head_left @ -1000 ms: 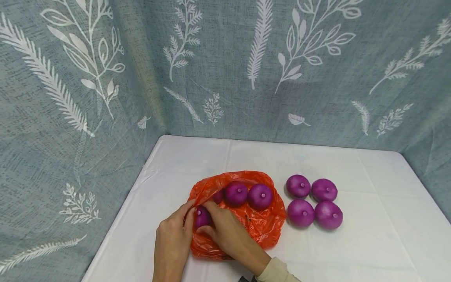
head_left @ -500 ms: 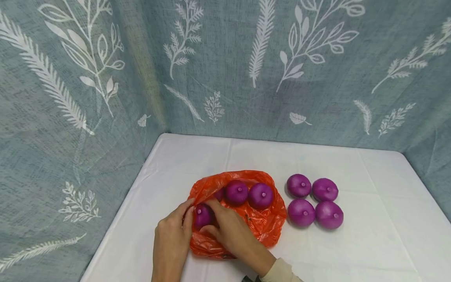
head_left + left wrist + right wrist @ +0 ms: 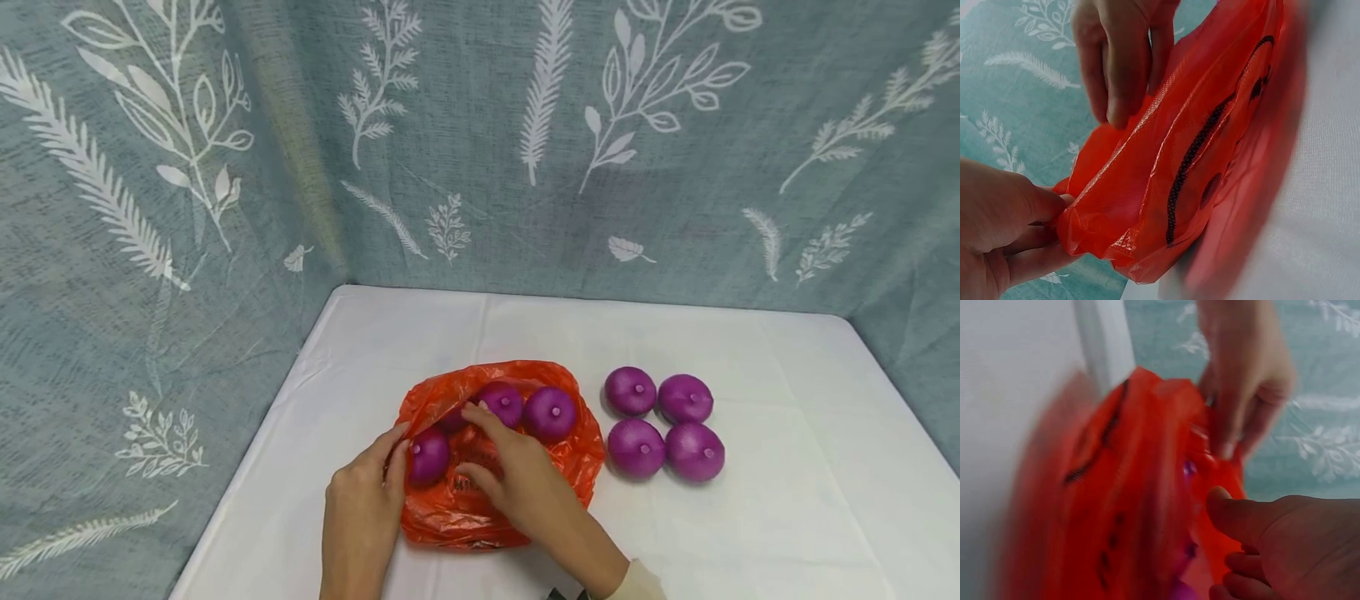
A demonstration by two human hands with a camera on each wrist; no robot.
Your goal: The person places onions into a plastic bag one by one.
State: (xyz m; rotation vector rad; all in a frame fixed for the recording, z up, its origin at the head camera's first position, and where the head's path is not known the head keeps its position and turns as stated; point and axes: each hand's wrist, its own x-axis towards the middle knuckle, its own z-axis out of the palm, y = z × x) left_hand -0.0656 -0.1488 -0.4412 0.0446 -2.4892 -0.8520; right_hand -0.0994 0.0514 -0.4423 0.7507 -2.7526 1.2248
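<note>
From the head view, low in the middle of the frame, an orange plastic bag (image 3: 517,467) lies open on the white tablecloth (image 3: 787,500), with purple onions inside; the nearest onion (image 3: 429,456) sits just at the left hand (image 3: 360,508), whose fingers pinch the bag's rim beside it. The right hand (image 3: 525,479) lies over the bag with its fingers stretched out and holding nothing, its index tip reaching up-frame toward the next onion (image 3: 501,402). A second ago that hand was curled around the near onion; now it has let go and moved on. Four more onions (image 3: 663,427) sit in a square just right of the bag. In the left wrist view, the left hand (image 3: 1004,231) grips a fold of orange film at lower left. The right wrist view is blurred; the right hand (image 3: 1285,550) looks loose.
</note>
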